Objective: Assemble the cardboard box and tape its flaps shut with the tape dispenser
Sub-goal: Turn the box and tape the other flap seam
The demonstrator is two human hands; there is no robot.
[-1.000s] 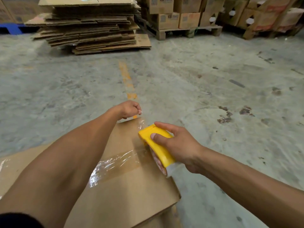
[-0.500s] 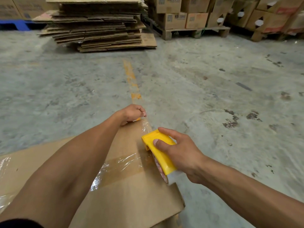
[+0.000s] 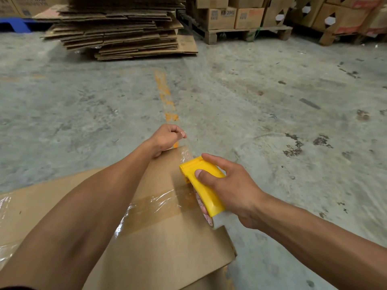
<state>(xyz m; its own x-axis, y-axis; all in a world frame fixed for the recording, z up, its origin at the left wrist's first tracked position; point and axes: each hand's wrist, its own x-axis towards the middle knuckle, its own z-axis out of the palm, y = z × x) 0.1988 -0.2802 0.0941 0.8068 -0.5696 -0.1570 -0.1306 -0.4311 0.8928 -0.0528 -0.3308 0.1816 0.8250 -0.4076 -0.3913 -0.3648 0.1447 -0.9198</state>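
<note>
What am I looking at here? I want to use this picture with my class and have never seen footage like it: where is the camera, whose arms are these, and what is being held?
There is no machine here. The camera is worn on a person's head and looks forward and down, so the two bare arms are that person's own.

In front of them is a cardboard box standing on a concrete floor. A strip of clear tape already runs across its top.

The right hand grips a yellow tape dispenser that rests on the box near its far edge. The left hand, its fingers curled, seems to pinch the free tape end just past that edge.

Further back lie a stack of flattened cartons and boxes on a wooden pallet.
</note>
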